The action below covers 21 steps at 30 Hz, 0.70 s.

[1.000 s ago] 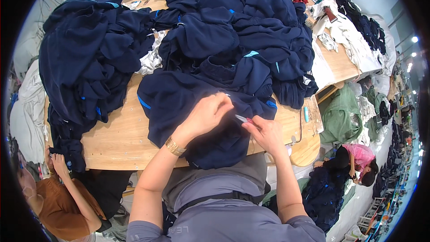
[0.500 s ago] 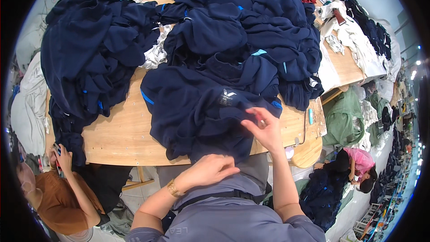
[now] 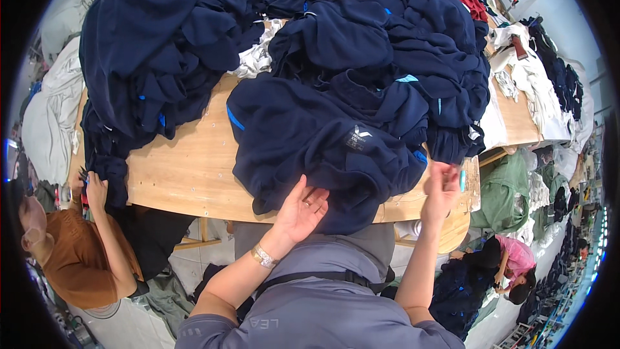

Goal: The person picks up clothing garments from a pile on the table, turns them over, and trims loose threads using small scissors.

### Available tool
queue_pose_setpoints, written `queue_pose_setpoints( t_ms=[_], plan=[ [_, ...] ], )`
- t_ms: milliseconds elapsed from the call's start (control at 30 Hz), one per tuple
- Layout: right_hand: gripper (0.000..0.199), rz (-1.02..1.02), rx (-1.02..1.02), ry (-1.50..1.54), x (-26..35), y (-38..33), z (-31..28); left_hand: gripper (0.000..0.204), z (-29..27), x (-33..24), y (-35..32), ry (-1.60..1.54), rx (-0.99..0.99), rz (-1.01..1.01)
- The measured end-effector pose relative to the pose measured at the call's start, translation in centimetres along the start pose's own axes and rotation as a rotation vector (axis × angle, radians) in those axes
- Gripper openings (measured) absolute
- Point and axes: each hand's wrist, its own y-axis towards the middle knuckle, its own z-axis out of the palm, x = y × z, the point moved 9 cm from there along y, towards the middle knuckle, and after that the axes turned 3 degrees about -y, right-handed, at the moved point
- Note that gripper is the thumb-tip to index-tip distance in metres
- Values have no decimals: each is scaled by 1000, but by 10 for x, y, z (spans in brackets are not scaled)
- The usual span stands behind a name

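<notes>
A navy garment [image 3: 303, 136] with bright blue trim and a white printed mark inside its neck lies rumpled in front of me, its near part hanging over the table edge. My left hand [image 3: 302, 210] is palm up at that near part, fingers spread, holding nothing. To the right, my right hand [image 3: 443, 187] is at the table's right end with its fingers loosely bent and slightly blurred. Right beside its fingertips is a slim turquoise object [image 3: 463, 181], its kind too small to make out; I see no grip on it.
Piles of navy garments [image 3: 161, 45] cover the wooden table [image 3: 174, 181] at left and back. White cloth [image 3: 258, 52] lies between them. A person in brown [image 3: 84, 258] works at left; another in pink [image 3: 516, 255] bends at right, below a green cloth bundle [image 3: 500, 187].
My right hand has moved off the garment, rightward to the turquoise object. My left hand has turned palm up and its fingers have spread. The whole view has shifted slightly.
</notes>
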Motion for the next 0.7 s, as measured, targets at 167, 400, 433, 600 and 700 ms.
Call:
queue_pose_setpoints(
  t_ms=[167,400,433,600,700],
  plan=[
    [9,39,-43,-68,-8,2,-17,38,10,12,-11,27,-59,-105],
    [8,142,168,247,-7,-17,36,22,123,-8,-55,1515,300,935],
    [9,119,176,233,-2,-17,39,26,155,-10,-75,1589,443,1417],
    [9,42,157,224,8,-12,37,29,167,-1,-47,1997,398,1555],
    [8,18,33,331,1,-7,22,29,142,-2,-52,1954,491,1540]
  ],
)
